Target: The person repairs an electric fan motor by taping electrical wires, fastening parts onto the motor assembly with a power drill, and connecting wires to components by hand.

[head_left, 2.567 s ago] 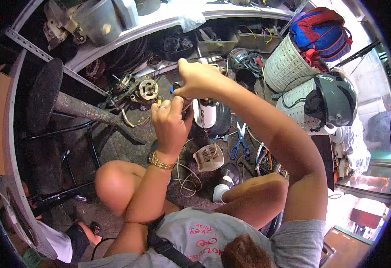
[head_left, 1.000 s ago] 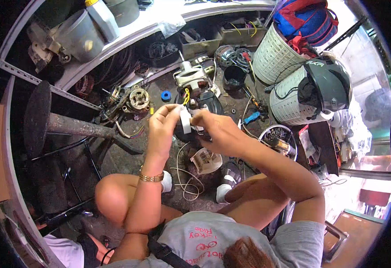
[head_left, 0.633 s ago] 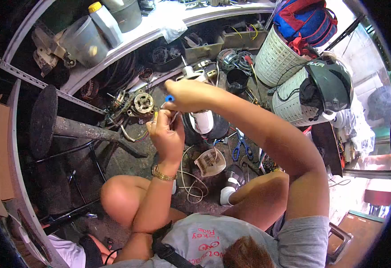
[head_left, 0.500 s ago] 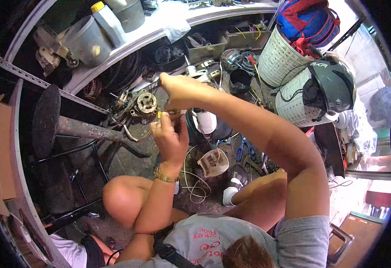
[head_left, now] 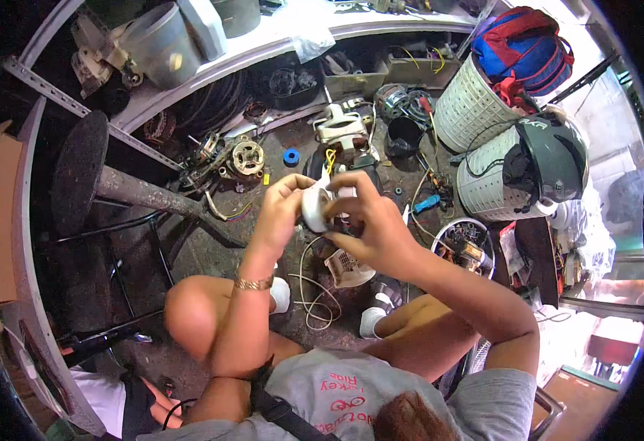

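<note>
A white, rounded hollow part (head_left: pixel 312 209), blurred and dark on its inner side, is between my hands above the floor. My left hand (head_left: pixel 281 209), with a gold bracelet at the wrist, closes its fingers on the part's left side. Curled at its right edge are the fingers of my right hand (head_left: pixel 377 228), the thumb lower and apart; their exact contact is blurred. Yellow wires (head_left: pixel 329 159) rise just beyond the part. A blue ring-shaped roll (head_left: pixel 291 156) lies on the floor past my left hand. Below my hands, a slotted off-white cover (head_left: pixel 350 268) lies near a pale cable (head_left: pixel 308 307).
Motor parts (head_left: pixel 245 158) lie at left beside a round-topped stool (head_left: pixel 79 173). A white motor assembly (head_left: pixel 340 125) stands ahead. At right are white baskets (head_left: pixel 476 110), a dark helmet (head_left: pixel 553 154), a blue-handled tool (head_left: pixel 427 203) and a round tub of parts (head_left: pixel 492 242).
My right hand has come down and back from its stretched-out position to the white part. My left hand has risen slightly and turned. The blue roll and yellow wires are now uncovered.
</note>
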